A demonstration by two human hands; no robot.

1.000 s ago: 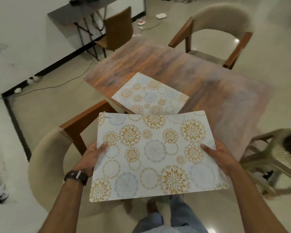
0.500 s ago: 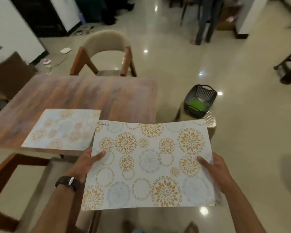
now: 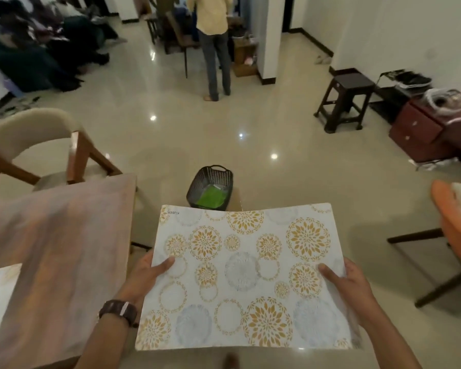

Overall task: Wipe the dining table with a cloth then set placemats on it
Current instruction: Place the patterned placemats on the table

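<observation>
Two bare forearms, no sleeves visible. Dark brown wristwatch [image 3: 118, 312] with broad strap and pale metal edge at the case, worn on left wrist. Right wrist bare. Left hand [image 3: 146, 275] and right hand [image 3: 350, 284] without gloves or rings.

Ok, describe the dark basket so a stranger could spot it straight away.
Start at the wooden dining table on the left and go just past its far right corner. There, above the far edge of the patterned placemat held in both hands, stands the dark basket. It is the only woven, handled container nearby, with something bright green inside.
</observation>
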